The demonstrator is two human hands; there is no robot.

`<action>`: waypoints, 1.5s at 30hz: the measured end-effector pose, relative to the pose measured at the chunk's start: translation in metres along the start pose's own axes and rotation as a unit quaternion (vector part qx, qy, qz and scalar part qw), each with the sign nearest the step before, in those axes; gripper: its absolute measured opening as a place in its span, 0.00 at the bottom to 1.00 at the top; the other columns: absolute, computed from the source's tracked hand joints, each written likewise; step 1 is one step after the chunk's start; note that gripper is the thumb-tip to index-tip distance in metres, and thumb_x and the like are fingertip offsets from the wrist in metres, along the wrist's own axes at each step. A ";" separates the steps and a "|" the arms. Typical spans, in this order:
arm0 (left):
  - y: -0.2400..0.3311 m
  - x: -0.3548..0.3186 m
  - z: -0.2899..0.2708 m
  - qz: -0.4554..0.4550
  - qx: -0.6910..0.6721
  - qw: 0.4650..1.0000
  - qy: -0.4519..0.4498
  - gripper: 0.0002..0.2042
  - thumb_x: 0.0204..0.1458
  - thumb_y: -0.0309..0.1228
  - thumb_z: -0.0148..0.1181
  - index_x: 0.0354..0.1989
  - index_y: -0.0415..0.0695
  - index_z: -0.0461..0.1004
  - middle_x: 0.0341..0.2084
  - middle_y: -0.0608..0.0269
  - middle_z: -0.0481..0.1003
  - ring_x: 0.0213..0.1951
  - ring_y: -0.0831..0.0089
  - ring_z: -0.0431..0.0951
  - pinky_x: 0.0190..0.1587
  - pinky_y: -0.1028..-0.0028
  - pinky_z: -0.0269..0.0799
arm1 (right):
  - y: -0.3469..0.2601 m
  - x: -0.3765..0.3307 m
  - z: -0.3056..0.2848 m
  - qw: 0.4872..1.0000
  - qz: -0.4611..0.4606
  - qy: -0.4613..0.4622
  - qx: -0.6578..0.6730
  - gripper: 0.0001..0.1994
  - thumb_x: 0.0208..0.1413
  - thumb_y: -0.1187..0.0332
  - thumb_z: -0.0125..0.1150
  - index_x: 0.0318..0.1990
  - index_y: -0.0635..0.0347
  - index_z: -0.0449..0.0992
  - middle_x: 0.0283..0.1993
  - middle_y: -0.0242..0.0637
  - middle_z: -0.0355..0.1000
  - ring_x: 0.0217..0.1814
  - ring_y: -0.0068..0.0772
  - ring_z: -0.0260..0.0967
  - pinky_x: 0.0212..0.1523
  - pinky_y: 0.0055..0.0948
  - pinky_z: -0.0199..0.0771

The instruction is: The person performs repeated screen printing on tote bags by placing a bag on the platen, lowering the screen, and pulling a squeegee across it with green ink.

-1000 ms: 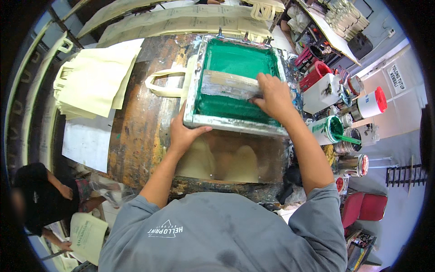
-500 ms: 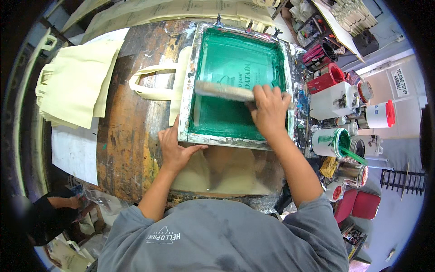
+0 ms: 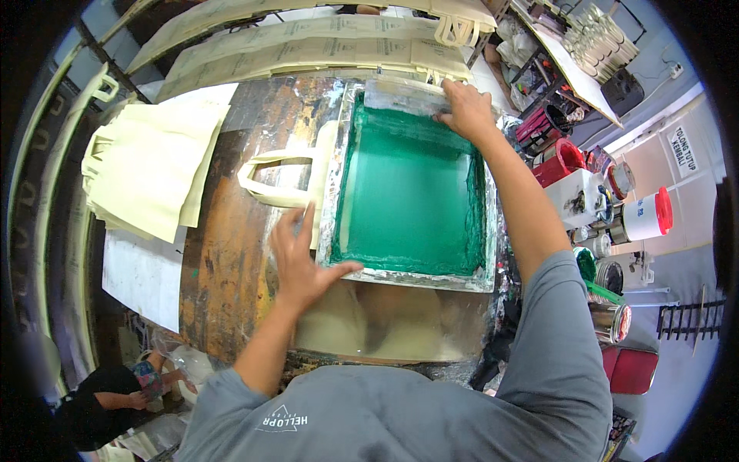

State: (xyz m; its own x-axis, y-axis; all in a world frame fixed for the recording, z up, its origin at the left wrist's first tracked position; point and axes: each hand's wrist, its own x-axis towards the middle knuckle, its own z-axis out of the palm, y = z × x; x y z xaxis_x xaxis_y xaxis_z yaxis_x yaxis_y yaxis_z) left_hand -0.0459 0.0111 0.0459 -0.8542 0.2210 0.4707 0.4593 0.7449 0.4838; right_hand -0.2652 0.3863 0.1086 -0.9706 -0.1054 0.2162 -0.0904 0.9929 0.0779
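Note:
A screen-printing frame point(image 3: 488, 286) lies flat on the table in front of me, its mesh coated with green ink point(image 3: 416, 192). At the frame's far end, my right hand point(image 3: 468, 112) grips a squeegee point(image 3: 404, 95) by its right end. The squeegee lies across the width of the mesh. My left hand point(image 3: 299, 258) is at the near left corner with fingers spread, its thumb by the near rail. From under the frame's left side sticks out a pale yellow tote bag point(image 3: 289, 177), its handle loop showing; the rest of it is hidden.
A stack of pale yellow bags point(image 3: 150, 165) lies at the table's left on a white sheet point(image 3: 142, 269). Ink pots, including a red tub point(image 3: 566, 158) and a white can with a red lid point(image 3: 647, 213), crowd the right side. Another person point(image 3: 115, 400) is at the lower left.
My right hand has carried the squeegee from mid-mesh to the far end. Green ink now covers the design that showed before. My left hand's fingers have spread and lifted at the near left corner.

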 end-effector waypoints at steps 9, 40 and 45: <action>-0.022 0.286 0.136 0.252 0.102 0.961 0.044 0.45 0.55 0.73 0.57 0.65 0.43 0.75 0.59 0.44 0.75 0.62 0.50 0.73 0.66 0.53 0.66 | -0.009 0.028 0.043 0.996 -0.030 0.071 -0.040 0.29 0.47 0.56 0.81 0.55 0.48 0.73 0.51 0.33 0.79 0.56 0.44 0.78 0.52 0.54 0.76; 0.023 -0.003 0.017 0.191 -0.038 0.979 0.061 0.50 0.42 0.67 0.74 0.70 0.47 0.69 0.55 0.54 0.71 0.54 0.54 0.71 0.65 0.49 0.57 | -0.115 -0.266 -0.046 0.997 -0.045 0.019 0.064 0.23 0.50 0.57 0.78 0.50 0.53 0.74 0.44 0.37 0.73 0.51 0.44 0.70 0.52 0.49 0.64; -0.015 -0.044 0.000 0.020 0.087 0.994 -0.062 0.52 0.35 0.64 0.79 0.68 0.44 0.74 0.47 0.60 0.74 0.52 0.60 0.72 0.58 0.54 0.60 | -0.139 -0.306 -0.047 0.993 -0.031 0.070 0.085 0.25 0.56 0.48 0.72 0.50 0.57 0.75 0.44 0.41 0.69 0.50 0.47 0.66 0.57 0.51 0.61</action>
State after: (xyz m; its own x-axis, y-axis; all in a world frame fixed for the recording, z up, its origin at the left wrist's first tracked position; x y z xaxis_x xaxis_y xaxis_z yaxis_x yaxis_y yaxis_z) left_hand -0.0151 -0.0099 0.0173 -0.8650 0.3201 0.3865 0.4530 0.8294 0.3269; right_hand 0.0553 0.2778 0.0769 -0.9223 -0.1618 0.3510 -0.1974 0.9780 -0.0680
